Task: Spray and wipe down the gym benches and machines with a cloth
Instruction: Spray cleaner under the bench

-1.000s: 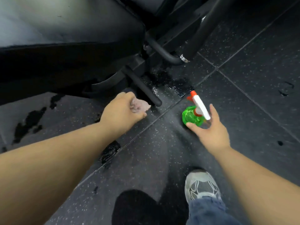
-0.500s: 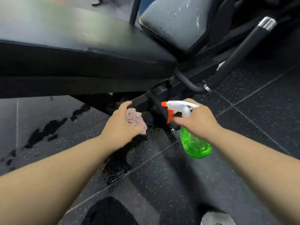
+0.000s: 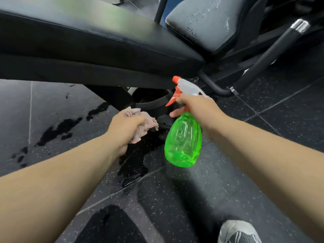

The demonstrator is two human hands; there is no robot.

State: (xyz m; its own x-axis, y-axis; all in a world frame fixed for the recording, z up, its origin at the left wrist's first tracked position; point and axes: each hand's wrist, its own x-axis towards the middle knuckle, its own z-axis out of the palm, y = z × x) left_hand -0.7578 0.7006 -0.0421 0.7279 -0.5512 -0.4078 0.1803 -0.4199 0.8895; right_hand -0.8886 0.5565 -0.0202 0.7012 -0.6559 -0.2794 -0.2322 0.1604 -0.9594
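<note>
Head view: my right hand (image 3: 198, 109) is wrapped around the neck of the green spray bottle (image 3: 183, 141), one finger hooked on the orange trigger (image 3: 173, 97), nozzle aimed up-left at the underside edge of the black bench pad (image 3: 98, 44). My left hand (image 3: 125, 128) is fisted tight on a crumpled pinkish cloth (image 3: 149, 120), just left of the bottle and below the bench pad's front edge. Step in hand, I judge: spray the pad, then wipe. To do it well I'd lift the nozzle above the pad edge so the mist lands on the top surface and not the frame, squeeze short bursts, and open the cloth out flatter before wiping, since a ball leaves streaks. Bottle is translucent bright green, looks nearly empty, white sprayer head, hanging tilted below the pad. Second seat pad (image 3: 206, 23), right of and behind the bench pad, shows droplets on its surface. Floor (image 3: 263, 172) below the bench pad has dark wet patches, so footing near my shoe (image 3: 236, 232) could be slippery.
</note>
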